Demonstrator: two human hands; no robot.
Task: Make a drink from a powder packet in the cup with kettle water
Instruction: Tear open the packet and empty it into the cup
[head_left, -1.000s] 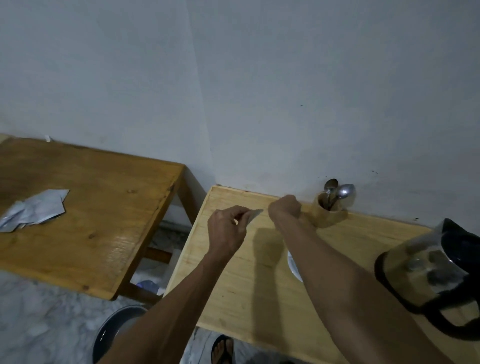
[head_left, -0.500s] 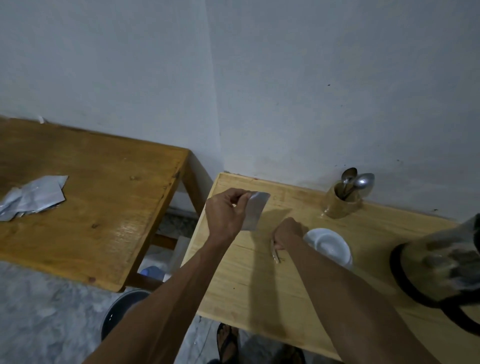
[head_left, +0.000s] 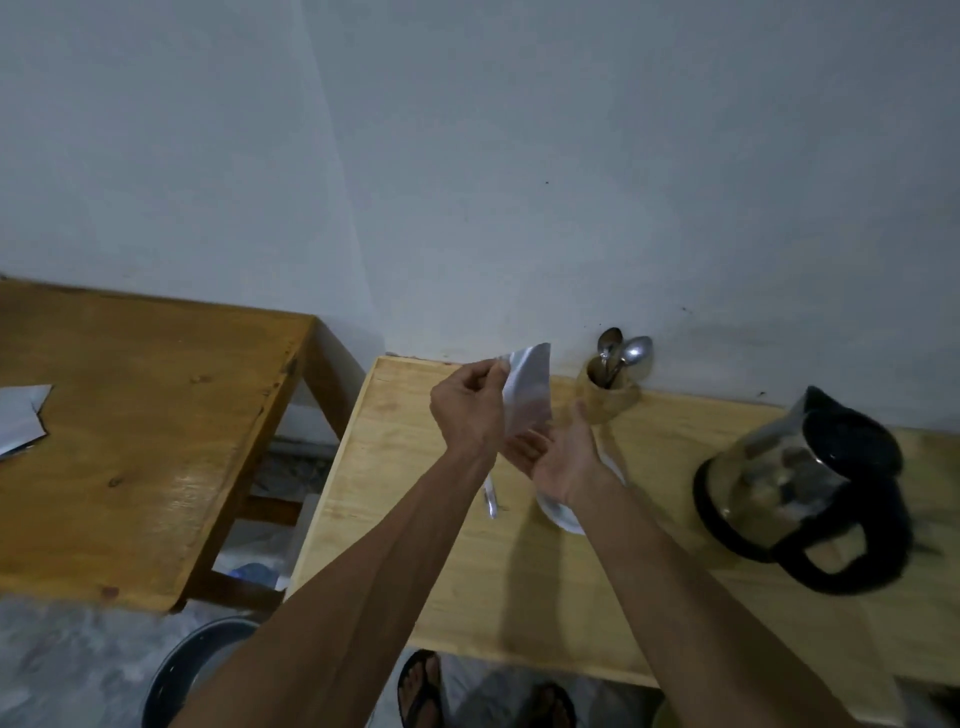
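HEAD CAM: On my remote feed, a person stands at a light wooden table (head_left: 415, 545), both bare forearms reaching fwd. The left hand (head_left: 465, 410) is raised above the tabletop, well left of the kettle (head_left: 800, 488). Its thumb & forefinger pinch the upper corner of a silver powder packet (head_left: 527, 395), and the other fingers are curled in. The packet hangs upright in the air btwn the two hands.

The right hand (head_left: 563, 457) sits palm-up just below it, fingers (head_left: 522, 449) relaxed & spread, gripping nothing. The packet's lower edge meets those fingertips, tho I can't tell if it truly touches.

The white cup (head_left: 558, 512) stands on the table left of the kettle, directly under the right wrist, w/ only part of its rim showing. Further left of the kettle than the cup, a thin silvery piece (head_left: 490, 499) lies flat on the wood, too blurred to ID.

Behind & left of the kettle, against the wall (head_left: 519, 156), a wooden holder (head_left: 610, 400) carries two spoons (head_left: 631, 351), bowls up. The kettle itself, glass w/ black base & handle, is upright, handle toward the camera.

Far left of the kettle, a separate darker table (head_left: 145, 415) bears silver wrappers (head_left: 18, 421) at the frame edge. On the floor, below-left of the kettle, are a round basin (head_left: 197, 670) & sandalled feet (head_left: 421, 686).
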